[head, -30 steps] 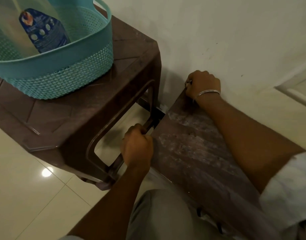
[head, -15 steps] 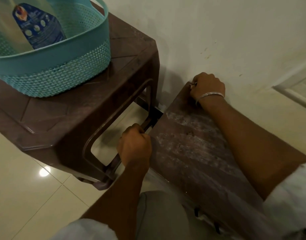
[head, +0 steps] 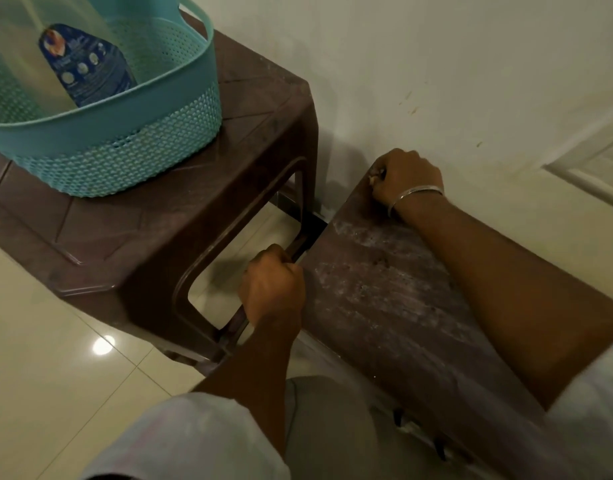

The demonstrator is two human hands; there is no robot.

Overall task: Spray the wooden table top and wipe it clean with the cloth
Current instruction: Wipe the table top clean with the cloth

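Note:
A dark wooden table top (head: 395, 306) streaked with whitish dust stands low against the wall. My left hand (head: 274, 285) is closed over its near left edge. My right hand (head: 402, 178), with a metal bangle on the wrist, grips its far corner by the wall. A pale green spray bottle (head: 73, 64) with a blue label stands in a teal basket (head: 132, 140) at the upper left. No cloth is visible.
The teal basket sits on a brown plastic stool (head: 159, 230) just left of the table top, almost touching it. A cream wall (head: 436, 64) runs behind both. Glossy cream floor tiles (head: 38, 358) lie at the lower left. My knee shows at the bottom.
Both hands keep their grip on the table top. The table top has shifted slightly away from the stool and wall, and my view has tilted a little.

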